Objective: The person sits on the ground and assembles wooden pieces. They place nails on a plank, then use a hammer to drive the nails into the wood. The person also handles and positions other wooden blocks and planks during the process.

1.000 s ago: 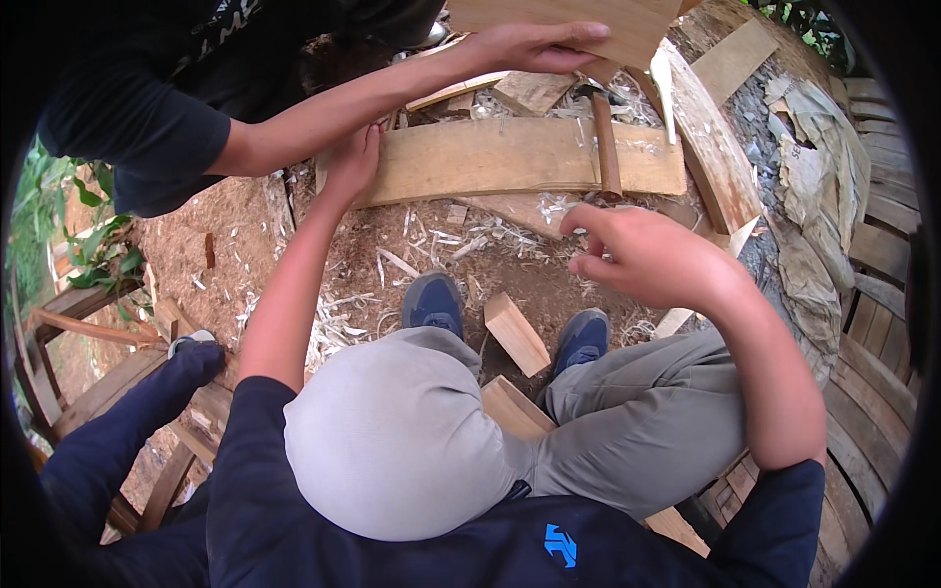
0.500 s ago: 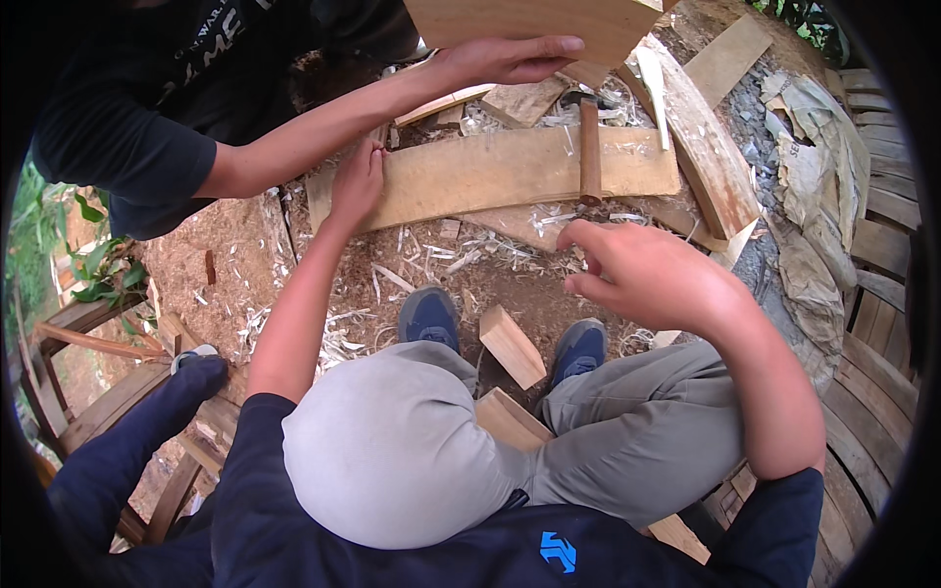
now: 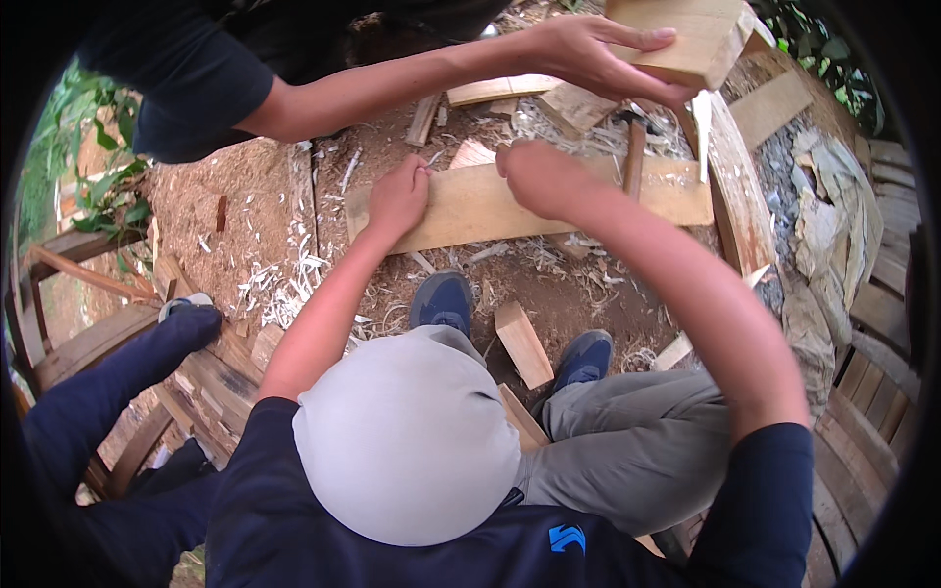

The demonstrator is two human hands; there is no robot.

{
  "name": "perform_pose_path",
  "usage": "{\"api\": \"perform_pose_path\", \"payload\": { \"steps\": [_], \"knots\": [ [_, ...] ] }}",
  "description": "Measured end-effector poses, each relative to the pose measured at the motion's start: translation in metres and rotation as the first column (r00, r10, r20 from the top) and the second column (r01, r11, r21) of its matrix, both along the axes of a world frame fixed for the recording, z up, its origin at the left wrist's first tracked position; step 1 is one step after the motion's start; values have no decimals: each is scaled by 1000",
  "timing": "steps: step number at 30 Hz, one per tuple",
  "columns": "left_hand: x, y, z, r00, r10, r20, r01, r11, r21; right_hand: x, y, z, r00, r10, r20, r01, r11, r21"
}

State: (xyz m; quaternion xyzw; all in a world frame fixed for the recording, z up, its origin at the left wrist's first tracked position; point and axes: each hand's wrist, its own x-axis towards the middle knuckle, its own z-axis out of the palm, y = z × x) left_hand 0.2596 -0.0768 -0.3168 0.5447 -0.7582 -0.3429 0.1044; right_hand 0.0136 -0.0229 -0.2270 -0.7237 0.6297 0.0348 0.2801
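We are pressing our left hand (image 3: 397, 196) onto the near end of a plank (image 3: 470, 206) lying on the shaving-strewn ground, fingers curled over its edge. Our right hand (image 3: 534, 176) is gripping the plank's middle, fingers closed. Beyond, another person's hand (image 3: 598, 54) is clasping a wooden block (image 3: 686, 34).

Wood shavings (image 3: 284, 284), perhaps a hammer (image 3: 634, 157)

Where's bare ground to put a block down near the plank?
Fairly free: the dirt patch between the plank and the blue shoes, beside a small wood block. Crowded: beyond the plank, with offcuts, shavings and another person's hand.
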Motion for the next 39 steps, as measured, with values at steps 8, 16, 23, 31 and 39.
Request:
{"api": "perform_pose_path", "payload": {
  "steps": [8, 16, 23, 31, 39],
  "knots": [
    [-11, -64, 6, 989, -147, 14, 145, 987, 70, 33, 50, 31, 971, 230, 61, -227, 972, -52],
    [-69, -27, 42, 880, -265, -395, 364, 910, 200, -17, 97, 132, 664, -669, 336, 576, 743, 341],
    [-108, 64, 58, 622, -246, -743, 515, 844, 152, -38, 102, 56, 433, -741, 513, 543, 669, 508],
    [-80, 24, 57, 779, -268, -566, 537, 751, 384, -37, 107, 62, 623, -683, 380, 489, 720, 493],
    [-45, -103, -44, 945, -308, -110, 325, 923, 205, -30, 100, 74, 814, -424, 397, 308, 894, 325]
  ]
}}
